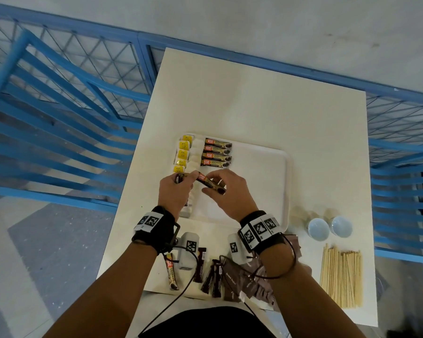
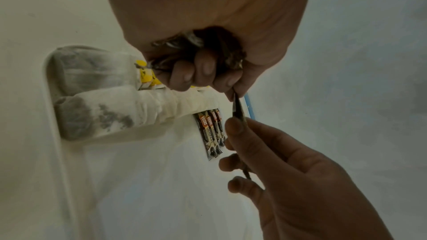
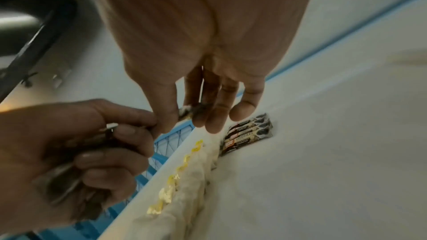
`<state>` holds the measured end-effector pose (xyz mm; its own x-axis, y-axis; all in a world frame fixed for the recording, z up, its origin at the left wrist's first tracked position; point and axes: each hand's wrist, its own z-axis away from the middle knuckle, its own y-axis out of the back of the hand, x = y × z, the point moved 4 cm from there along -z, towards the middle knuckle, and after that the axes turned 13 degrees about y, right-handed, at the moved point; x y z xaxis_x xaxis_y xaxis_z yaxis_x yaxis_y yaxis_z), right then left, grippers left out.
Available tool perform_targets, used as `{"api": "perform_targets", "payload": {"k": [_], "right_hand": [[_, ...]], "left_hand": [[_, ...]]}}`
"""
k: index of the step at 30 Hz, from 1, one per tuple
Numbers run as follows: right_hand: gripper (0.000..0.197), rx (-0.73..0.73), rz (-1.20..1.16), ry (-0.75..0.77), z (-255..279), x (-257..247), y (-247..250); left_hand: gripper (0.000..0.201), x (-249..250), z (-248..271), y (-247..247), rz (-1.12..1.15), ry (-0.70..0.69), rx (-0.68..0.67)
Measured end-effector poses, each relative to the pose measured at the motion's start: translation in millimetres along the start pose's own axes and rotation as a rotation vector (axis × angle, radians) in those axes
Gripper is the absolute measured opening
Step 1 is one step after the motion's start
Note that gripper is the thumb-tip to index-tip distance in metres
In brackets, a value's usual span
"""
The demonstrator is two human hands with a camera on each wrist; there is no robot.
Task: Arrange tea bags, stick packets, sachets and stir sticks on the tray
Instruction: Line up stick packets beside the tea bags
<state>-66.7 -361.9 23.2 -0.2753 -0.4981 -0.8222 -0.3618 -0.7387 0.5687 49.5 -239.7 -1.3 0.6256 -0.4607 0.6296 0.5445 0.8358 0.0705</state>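
Showing the head view at centre: both hands meet above the near-left part of a white, round-cornered plastic tray (image 1: 266, 191) on a cream desk (image 1: 254, 98). The left hand (image 1: 172, 191) is clenched round a bundle of dark, glossy foil stick packets (image 2: 184, 43), its fingers (image 2: 203, 68) curled tight in the left wrist view. The right hand (image 1: 230, 193) pinches one coffee stick packet (image 1: 209, 182), thumb below and fingers (image 3: 217, 116) on top; the left hand's fingertips hold the packet's other end, so it spans the two hands, tilted, above the tray.

On the tray, a column of soft, white, gauzy tea bags (image 1: 195, 152) with square yellow tags (image 1: 182, 154) runs along the left edge. Just right of them, at the upper left of the tray, four flat rectangular granule stick packets (image 1: 216, 153) lie side by side in a neat stack of rows.

At the lower frame, on the desk, lie loose dark stick packets (image 1: 211, 276), brown paper sachets (image 1: 237, 279) and, lower right, a sheaf of pale wooden stir sticks (image 1: 341, 276). Two pale blue glazed cups (image 1: 329, 226) stand right of the tray.
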Motion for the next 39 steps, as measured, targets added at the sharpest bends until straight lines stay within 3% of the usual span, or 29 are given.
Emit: {"api": "perform_targets", "payload": {"k": [8, 13, 16, 22, 27, 34, 39], "right_hand": [[0.022, 0.019, 0.262, 0.247, -4, -1, -3], [0.025, 0.064, 0.327, 0.195, -10, 16, -5], [0.025, 0.105, 0.411, 0.082, -15, 39, -10], [0.022, 0.041, 0.530, -0.038, -22, 60, -30], [0.035, 0.096, 0.587, -0.025, -23, 58, -29], [0.005, 0.125, 0.479, -0.030, -23, 61, -37], [0.010, 0.117, 0.468, -0.035, -33, 67, -38]], "left_hand": [[0.029, -1, -9, 8, -0.013, 0.011, 0.046], [0.025, 0, -10, 8, -0.045, 0.003, 0.002], [0.029, -4, -12, 13, -0.101, 0.001, -0.015], [0.040, -15, -15, 24, -0.128, 0.026, -0.018], [0.035, -17, -16, 29, -0.125, 0.011, -0.017], [0.022, -15, -17, 27, -0.073, 0.058, -0.044], [0.014, -18, -20, 30, -0.020, 0.109, -0.058]]}}
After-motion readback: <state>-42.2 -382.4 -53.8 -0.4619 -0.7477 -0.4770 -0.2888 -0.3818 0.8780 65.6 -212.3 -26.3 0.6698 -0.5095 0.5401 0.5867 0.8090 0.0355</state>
